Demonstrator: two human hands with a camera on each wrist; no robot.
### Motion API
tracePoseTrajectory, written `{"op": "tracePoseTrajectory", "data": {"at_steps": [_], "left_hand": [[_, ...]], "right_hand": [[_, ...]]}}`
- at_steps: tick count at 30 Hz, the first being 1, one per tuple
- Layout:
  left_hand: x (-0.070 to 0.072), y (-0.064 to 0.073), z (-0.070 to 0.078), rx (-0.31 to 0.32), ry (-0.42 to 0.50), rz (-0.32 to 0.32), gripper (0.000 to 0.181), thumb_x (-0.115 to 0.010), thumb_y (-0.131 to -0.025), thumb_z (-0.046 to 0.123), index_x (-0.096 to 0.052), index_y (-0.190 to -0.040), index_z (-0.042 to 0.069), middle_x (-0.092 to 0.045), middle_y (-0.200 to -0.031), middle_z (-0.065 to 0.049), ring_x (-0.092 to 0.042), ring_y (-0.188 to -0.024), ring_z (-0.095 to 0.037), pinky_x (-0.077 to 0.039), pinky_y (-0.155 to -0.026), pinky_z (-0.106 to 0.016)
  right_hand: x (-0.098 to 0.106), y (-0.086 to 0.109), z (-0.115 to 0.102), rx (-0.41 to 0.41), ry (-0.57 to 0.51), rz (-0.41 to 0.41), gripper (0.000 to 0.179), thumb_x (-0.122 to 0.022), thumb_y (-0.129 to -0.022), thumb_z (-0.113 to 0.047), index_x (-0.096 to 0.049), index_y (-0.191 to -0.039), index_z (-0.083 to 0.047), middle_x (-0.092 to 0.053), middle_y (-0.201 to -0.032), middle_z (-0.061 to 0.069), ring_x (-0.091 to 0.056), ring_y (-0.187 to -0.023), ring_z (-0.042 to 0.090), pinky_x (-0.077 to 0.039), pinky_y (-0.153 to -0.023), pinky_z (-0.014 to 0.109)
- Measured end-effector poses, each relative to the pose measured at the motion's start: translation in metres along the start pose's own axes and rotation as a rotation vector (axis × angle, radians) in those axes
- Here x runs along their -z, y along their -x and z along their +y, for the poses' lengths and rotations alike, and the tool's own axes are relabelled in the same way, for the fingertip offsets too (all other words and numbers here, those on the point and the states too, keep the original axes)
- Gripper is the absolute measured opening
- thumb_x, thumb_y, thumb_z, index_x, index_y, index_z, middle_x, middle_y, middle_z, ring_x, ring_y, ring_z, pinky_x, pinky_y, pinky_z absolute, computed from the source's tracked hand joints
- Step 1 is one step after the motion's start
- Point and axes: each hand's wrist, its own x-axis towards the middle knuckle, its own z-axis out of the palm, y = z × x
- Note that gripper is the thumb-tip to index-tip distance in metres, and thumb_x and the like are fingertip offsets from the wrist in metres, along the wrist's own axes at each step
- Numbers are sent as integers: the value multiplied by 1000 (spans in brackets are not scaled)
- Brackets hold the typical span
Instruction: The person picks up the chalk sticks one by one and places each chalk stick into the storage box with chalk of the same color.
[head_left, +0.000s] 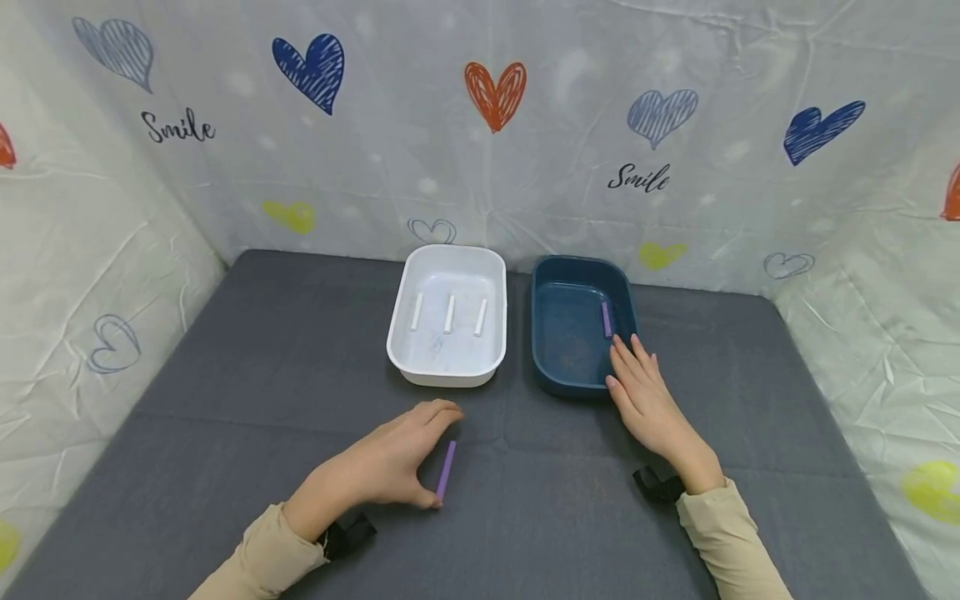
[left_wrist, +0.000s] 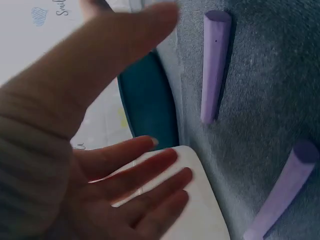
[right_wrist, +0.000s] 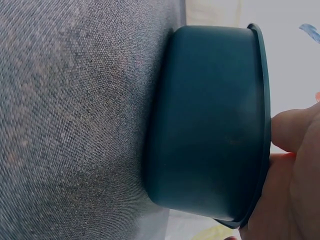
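My left hand (head_left: 386, 458) hovers low over the table, thumb and fingers spread apart with nothing between them. Beside its thumb lies a purple chalk stick (head_left: 446, 473). The left wrist view shows two such sticks on the cloth, an upper chalk stick (left_wrist: 215, 67) and a lower one (left_wrist: 282, 192); the hand hides one of them in the head view. My right hand (head_left: 648, 404), fingers straight, rests at the near right corner of the dark teal tub (head_left: 566, 379). Inside that tub, along its right side, lies another purple chalk stick (head_left: 607, 320).
Left of the teal tub stands a white tub (head_left: 450, 379) holding three white chalk sticks (head_left: 449, 314). Both tubs sit near the back edge of the grey cloth-covered table (head_left: 262, 358). A printed curtain (head_left: 405, 125) hangs behind and at both sides.
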Motion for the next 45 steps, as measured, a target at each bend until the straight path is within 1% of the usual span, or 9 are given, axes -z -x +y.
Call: {"op": "tracePoseTrajectory", "data": {"at_steps": [7, 10, 16, 19, 26, 29, 36, 40, 45], "left_hand": [[-11, -2, 3, -37, -94, -57, 92, -94, -58, 31, -48, -131, -2, -48, -128, -8, -49, -115, -23, -47, -97, -40], [-14, -3, 6, -40, -111, -65, 88, -91, -59, 26, -49, -130, -2, -50, -124, -8, -50, -111, -22, -48, -95, -40], [-18, -8, 12, -38, -113, -47, 70, -82, -61, 9, -54, -124, -1, -53, -110, -4, -49, -96, -15, -49, -83, -31], [-19, -9, 14, -24, -96, -51, 69, -81, -61, 6, -54, -125, -2, -53, -112, -4, -50, -99, -16, -49, -84, -30], [-17, -7, 14, 27, -94, -69, 78, -83, -62, 12, -51, -131, -4, -51, -132, -13, -50, -121, -27, -47, -99, -40], [-15, -7, 14, 21, -103, -65, 74, -84, -62, 9, -54, -128, -5, -55, -129, -15, -53, -120, -29, -48, -99, -41], [-15, -9, 12, -11, -114, -20, 60, -83, -60, 2, -62, -116, -4, -62, -114, -11, -62, -106, -26, -54, -89, -38], [-17, -13, 15, -14, -93, 13, 58, -83, -60, 3, -62, -113, -5, -63, -112, -12, -62, -106, -27, -54, -89, -39], [-21, -19, 20, -5, -57, 21, 60, -85, -60, 4, -62, -115, -6, -63, -115, -13, -62, -109, -29, -53, -91, -40]], "right_hand": [[1, 0, -1, -7, -9, -3, 56, -36, -109, -27, -29, -151, 9, -19, -162, 20, 1, -152, 32, -3, -118, 61], [0, 0, 0, -8, -11, -5, 57, -35, -109, -28, -28, -151, 9, -18, -162, 21, 1, -152, 31, -3, -118, 61], [0, 0, 0, -5, -10, -3, 57, -36, -109, -28, -29, -151, 10, -19, -162, 21, 1, -152, 32, -5, -117, 63], [0, 0, 1, -5, -9, -1, 57, -35, -109, -28, -29, -151, 10, -19, -162, 21, 0, -152, 33, -5, -117, 63], [-2, 0, 2, 7, 1, 21, 55, -36, -109, -26, -31, -149, 11, -22, -161, 22, -5, -151, 38, -8, -115, 65], [-2, 0, 2, 7, 1, 19, 56, -36, -109, -26, -31, -149, 11, -22, -160, 23, -5, -150, 38, -8, -115, 65], [-1, 0, 2, 1, -1, 10, 56, -35, -109, -27, -30, -150, 11, -21, -161, 22, -4, -151, 37, -7, -116, 65], [-1, 1, 3, 3, -6, 14, 56, -36, -109, -27, -30, -150, 11, -21, -161, 23, -4, -151, 37, -7, -116, 65], [-1, 0, 2, 5, -9, 10, 56, -35, -109, -28, -30, -150, 10, -20, -161, 22, -1, -152, 33, -6, -116, 64]]}}
